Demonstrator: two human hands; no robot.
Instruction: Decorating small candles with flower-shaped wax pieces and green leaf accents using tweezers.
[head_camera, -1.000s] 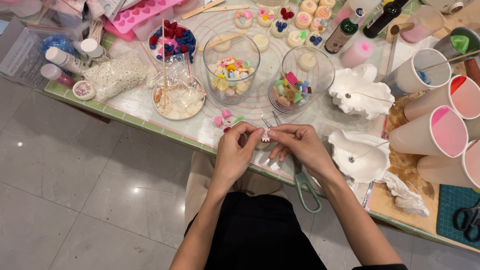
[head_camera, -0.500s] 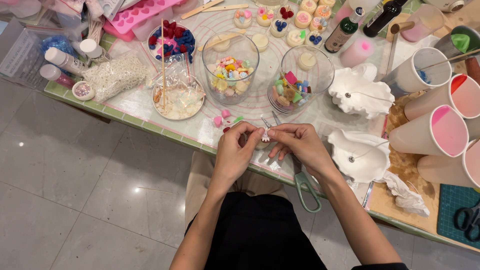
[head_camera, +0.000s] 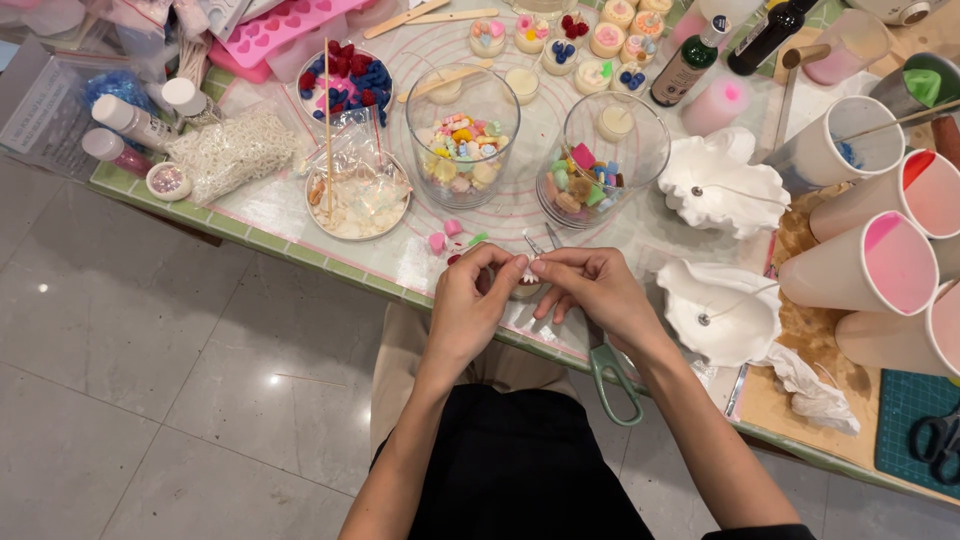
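Note:
My left hand (head_camera: 473, 308) and my right hand (head_camera: 592, 290) meet at the near edge of the craft table (head_camera: 300, 255). Their fingertips pinch a small white piece (head_camera: 523, 268) between them; its exact shape is too small to tell. Just beyond the fingers lie small pink and green wax bits (head_camera: 447, 236) and thin metal tweezers (head_camera: 541, 240). Green-handled scissors (head_camera: 612, 375) lie under my right wrist, hanging over the table edge.
Two glass bowls of coloured wax shapes (head_camera: 461, 140) (head_camera: 590, 172) stand behind my hands. Two white shell-shaped moulds (head_camera: 722, 183) (head_camera: 718, 306) sit to the right, beside several pink-stained cups (head_camera: 880, 265). A foil dish (head_camera: 358, 200), bottles and a pink mould tray (head_camera: 280, 25) fill the left and back.
Both hands stay at the same spot; only the fingers shift slightly around the small white piece.

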